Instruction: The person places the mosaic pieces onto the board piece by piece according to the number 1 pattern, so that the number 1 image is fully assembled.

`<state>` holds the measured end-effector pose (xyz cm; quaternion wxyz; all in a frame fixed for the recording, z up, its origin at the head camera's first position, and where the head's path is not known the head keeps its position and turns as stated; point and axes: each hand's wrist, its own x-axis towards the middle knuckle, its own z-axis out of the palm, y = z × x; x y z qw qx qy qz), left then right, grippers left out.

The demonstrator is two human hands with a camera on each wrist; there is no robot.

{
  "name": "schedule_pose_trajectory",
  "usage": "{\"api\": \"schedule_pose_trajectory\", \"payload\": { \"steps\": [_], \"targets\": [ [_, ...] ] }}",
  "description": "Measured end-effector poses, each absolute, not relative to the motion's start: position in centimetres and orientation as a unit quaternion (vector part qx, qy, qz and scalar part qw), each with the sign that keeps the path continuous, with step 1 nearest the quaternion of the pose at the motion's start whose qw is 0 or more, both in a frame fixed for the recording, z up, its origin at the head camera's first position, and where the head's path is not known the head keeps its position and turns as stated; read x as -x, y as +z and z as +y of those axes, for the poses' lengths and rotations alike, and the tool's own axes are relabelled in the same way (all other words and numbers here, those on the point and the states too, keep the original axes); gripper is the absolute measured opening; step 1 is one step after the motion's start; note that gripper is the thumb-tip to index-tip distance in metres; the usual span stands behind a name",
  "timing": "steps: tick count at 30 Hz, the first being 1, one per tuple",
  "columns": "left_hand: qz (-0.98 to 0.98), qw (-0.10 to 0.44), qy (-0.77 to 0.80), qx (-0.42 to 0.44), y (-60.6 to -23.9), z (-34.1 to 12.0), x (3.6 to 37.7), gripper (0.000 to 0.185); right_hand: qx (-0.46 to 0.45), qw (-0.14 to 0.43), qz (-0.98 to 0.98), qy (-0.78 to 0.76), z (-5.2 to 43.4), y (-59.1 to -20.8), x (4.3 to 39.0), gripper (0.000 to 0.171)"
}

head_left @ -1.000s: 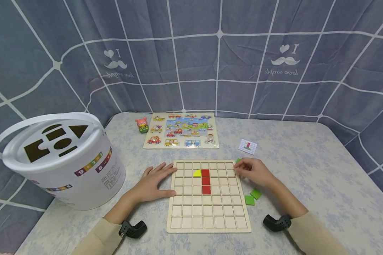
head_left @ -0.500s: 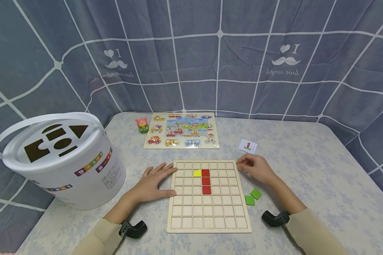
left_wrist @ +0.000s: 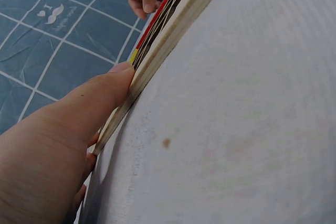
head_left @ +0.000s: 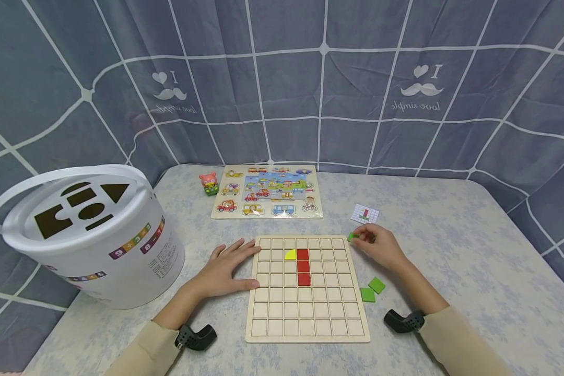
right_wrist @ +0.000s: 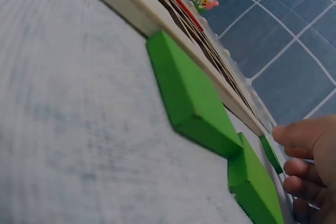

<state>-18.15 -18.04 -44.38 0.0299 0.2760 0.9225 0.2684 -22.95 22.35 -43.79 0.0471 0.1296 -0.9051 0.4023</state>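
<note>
Right hand [head_left: 378, 245] pinches a green tile [head_left: 352, 236]; left hand [head_left: 227, 269] lies flat against the board [head_left: 305, 313].

Counts:
- hands: two – left hand [head_left: 227, 269], right hand [head_left: 378, 246].
- wooden grid board [head_left: 307, 313]: one.
- red square tiles in board: three, stacked in column [head_left: 303, 267].
- yellow quarter-circle tile [head_left: 290, 255]: one.
- green tiles: three – one at right fingertips [head_left: 352, 236], two on worktop beside board [head_left: 372, 290].
- pattern card [head_left: 364, 213]: one.
- vehicle peg puzzle [head_left: 267, 199]: one.
- small pink toy figure [head_left: 209, 184]: one.
- white shape-sorter bucket [head_left: 89, 232]: one; five shape holes in lid.
- wrist cameras: two.
</note>
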Motion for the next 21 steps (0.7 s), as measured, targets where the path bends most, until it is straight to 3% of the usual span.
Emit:
{"api": "schedule_pose_trajectory", "payload": {
  "steps": [21],
  "targets": [
    [0.923, 0.034, 0.273, -0.271, -44.3, -17.96, 18.1, 0.081, -0.115, 0.061, -0.928, 0.35, 22.42, -44.34, 23.12, 0.026]
  ]
}}
